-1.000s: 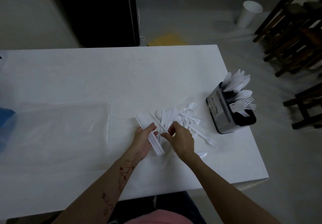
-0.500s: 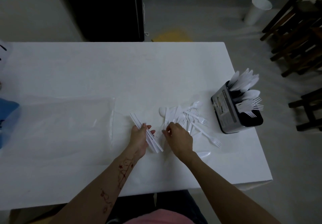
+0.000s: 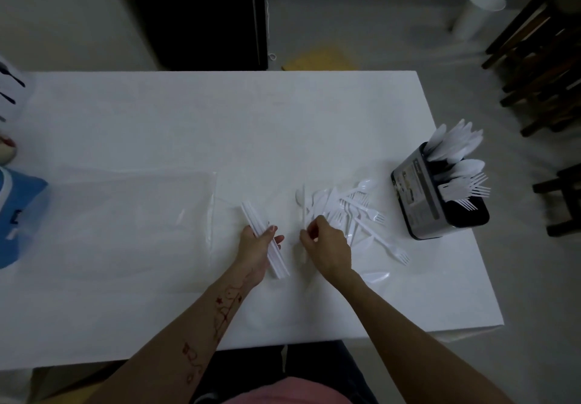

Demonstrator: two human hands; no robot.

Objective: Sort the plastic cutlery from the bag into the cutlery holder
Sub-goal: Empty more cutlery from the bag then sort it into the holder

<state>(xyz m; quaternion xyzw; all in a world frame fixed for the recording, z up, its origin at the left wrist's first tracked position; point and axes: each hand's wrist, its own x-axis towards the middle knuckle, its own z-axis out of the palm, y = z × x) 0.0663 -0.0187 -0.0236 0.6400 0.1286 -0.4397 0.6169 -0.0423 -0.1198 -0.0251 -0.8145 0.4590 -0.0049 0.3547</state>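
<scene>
Nearest the body, over the front of the white tabletop (image 3: pixel 157 114), the left hand (image 3: pixel 256 251) has its grip closed round a bundle of knives (image 3: pixel 264 237), held flat and slanting. Just beside it the right hand (image 3: pixel 328 248) pinches with thumb and forefinger at the near edge of the loose pile (image 3: pixel 342 208); what it grips is too small to tell. To do this step well, I would draw one knife clear, lay it handle to handle with the bundle, and keep the forks from snagging. Left of the hands lies the flat clear bag (image 3: pixel 125 215). Farther right stands the cutlery holder (image 3: pixel 437 196), already holding pieces apparently grouped by kind.
</scene>
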